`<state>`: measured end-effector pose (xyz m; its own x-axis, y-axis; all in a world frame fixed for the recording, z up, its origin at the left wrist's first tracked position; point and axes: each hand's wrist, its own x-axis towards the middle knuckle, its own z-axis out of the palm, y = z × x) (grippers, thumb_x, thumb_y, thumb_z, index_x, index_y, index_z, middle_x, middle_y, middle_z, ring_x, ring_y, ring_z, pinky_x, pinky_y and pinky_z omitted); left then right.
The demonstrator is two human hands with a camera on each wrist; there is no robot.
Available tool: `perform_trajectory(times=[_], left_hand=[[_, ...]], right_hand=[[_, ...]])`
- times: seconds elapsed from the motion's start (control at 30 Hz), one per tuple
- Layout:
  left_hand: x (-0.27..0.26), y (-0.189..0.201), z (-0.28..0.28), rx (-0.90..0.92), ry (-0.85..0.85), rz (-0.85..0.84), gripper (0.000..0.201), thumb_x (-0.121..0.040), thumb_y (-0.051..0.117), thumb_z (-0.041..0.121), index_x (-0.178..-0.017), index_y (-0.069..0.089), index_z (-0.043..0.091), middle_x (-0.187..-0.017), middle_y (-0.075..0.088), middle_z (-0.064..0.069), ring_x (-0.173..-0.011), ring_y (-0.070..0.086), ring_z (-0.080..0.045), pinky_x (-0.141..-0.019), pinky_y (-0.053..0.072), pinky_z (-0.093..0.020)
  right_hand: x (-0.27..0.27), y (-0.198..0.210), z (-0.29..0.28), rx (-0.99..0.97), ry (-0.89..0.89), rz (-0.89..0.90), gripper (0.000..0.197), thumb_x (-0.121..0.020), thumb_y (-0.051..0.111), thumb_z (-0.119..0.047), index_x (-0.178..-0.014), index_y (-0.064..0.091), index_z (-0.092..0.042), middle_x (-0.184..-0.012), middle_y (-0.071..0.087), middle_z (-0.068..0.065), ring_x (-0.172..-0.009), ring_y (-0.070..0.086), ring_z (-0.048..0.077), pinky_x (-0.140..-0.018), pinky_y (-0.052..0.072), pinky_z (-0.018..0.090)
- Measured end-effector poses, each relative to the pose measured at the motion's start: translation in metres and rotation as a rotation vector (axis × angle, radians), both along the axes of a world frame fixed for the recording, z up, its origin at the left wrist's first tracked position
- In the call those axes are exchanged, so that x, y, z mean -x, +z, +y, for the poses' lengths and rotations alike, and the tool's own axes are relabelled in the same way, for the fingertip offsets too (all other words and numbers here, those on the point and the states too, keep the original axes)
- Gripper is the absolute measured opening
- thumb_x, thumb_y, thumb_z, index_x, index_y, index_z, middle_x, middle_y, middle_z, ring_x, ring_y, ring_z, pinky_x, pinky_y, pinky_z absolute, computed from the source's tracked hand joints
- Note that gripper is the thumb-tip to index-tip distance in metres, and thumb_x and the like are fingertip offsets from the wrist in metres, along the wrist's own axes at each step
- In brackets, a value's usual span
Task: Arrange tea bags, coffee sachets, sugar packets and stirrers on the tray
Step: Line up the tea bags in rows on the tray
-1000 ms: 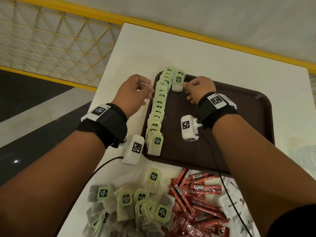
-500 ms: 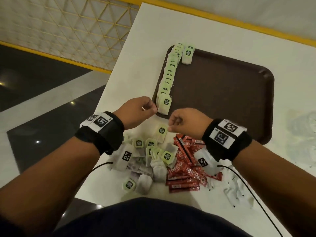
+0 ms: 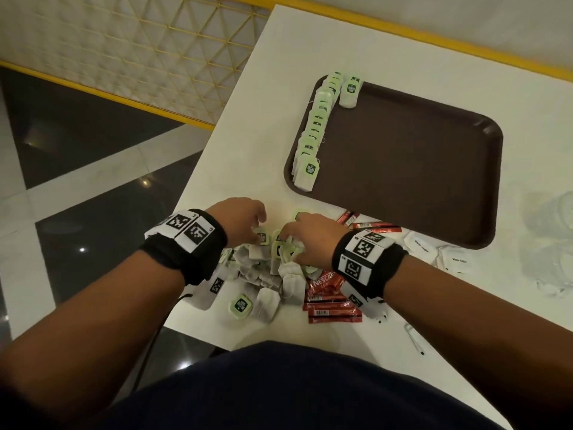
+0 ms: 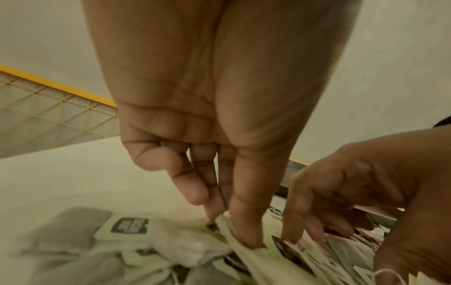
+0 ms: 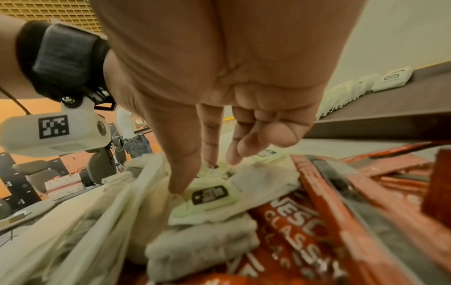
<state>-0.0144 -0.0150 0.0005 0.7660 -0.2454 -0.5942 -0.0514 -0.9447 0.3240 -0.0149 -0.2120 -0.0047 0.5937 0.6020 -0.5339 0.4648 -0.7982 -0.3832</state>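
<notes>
A brown tray (image 3: 403, 169) lies at the far right of the white table. A row of green-tagged tea bags (image 3: 313, 131) runs along its left edge, and one more tea bag (image 3: 350, 91) sits beside the row's far end. Both hands are in the loose pile of tea bags (image 3: 263, 274) near the table's front edge. My left hand (image 3: 259, 234) pinches a tea bag (image 4: 256, 258) between thumb and forefinger. My right hand (image 3: 286, 240) reaches down, with thumb and forefinger on a tagged tea bag (image 5: 209, 194). Red coffee sachets (image 3: 328, 296) lie right of the pile.
White sugar packets (image 3: 440, 252) lie in front of the tray's near edge. A thin stirrer (image 3: 414, 338) lies at the front right. Crumpled clear plastic (image 3: 552, 243) sits at the table's right side. The table's left and front edges are close to the pile.
Both hands left the far end of the tray, came back toward me and dropped into the loose tea bag pile. One tea bag now stands beside the row.
</notes>
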Motion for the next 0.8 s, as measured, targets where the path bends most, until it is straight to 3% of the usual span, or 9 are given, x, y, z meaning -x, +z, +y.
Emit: perform_trajectory(times=[0.2, 0.47, 0.57, 0.67, 0.8], left_hand=[[0.001, -0.004, -0.004, 0.027, 0.050, -0.014, 0.028, -0.083, 0.075, 0.029, -0.107, 0.065, 0.019, -0.090, 0.056, 0.010, -0.084, 0.053, -0.011, -0.073, 0.040, -0.024], [-0.001, 0.008, -0.007, 0.178, 0.075, -0.032, 0.013, -0.090, 0.066, 0.032, -0.095, 0.060, 0.020, -0.095, 0.060, 0.009, -0.085, 0.054, -0.012, -0.067, 0.039, -0.020], [-0.007, 0.017, -0.007, 0.303, 0.121, -0.072, 0.012, -0.089, 0.068, 0.030, -0.092, 0.061, 0.020, -0.085, 0.061, 0.010, -0.078, 0.057, -0.011, -0.065, 0.041, -0.020], [-0.014, 0.024, -0.011, 0.483, 0.218, -0.134, 0.008, -0.089, 0.069, 0.027, -0.094, 0.066, 0.021, -0.085, 0.065, 0.002, -0.075, 0.059, -0.013, -0.069, 0.045, -0.021], [-0.028, 0.024, -0.022, 0.641, 0.365, -0.176, 0.014, -0.096, 0.061, 0.027, -0.096, 0.070, 0.016, -0.083, 0.066, 0.005, -0.074, 0.057, -0.007, -0.072, 0.045, -0.022]], right_hand=[[0.001, -0.007, 0.003, -0.025, -0.017, -0.019, 0.032, -0.081, 0.072, -0.027, -0.110, 0.060, -0.025, -0.095, 0.041, -0.004, -0.093, 0.047, 0.020, -0.074, 0.039, 0.030], [-0.001, -0.001, -0.008, -0.173, -0.052, 0.022, 0.013, -0.077, 0.069, -0.025, -0.086, 0.060, -0.024, -0.085, 0.054, -0.011, -0.085, 0.050, 0.013, -0.069, 0.039, 0.028], [-0.006, 0.008, -0.015, -0.242, -0.105, 0.081, 0.012, -0.078, 0.070, -0.021, -0.087, 0.061, -0.022, -0.078, 0.054, -0.014, -0.079, 0.053, 0.010, -0.064, 0.040, 0.023], [-0.014, 0.020, -0.021, -0.327, -0.138, 0.109, 0.011, -0.081, 0.070, -0.019, -0.090, 0.064, -0.019, -0.087, 0.064, -0.005, -0.081, 0.061, 0.015, -0.073, 0.050, 0.032], [-0.030, 0.035, -0.029, -0.462, -0.238, 0.140, 0.012, -0.085, 0.072, -0.021, -0.093, 0.063, -0.019, -0.085, 0.065, -0.001, -0.070, 0.057, 0.006, -0.067, 0.049, 0.025]])
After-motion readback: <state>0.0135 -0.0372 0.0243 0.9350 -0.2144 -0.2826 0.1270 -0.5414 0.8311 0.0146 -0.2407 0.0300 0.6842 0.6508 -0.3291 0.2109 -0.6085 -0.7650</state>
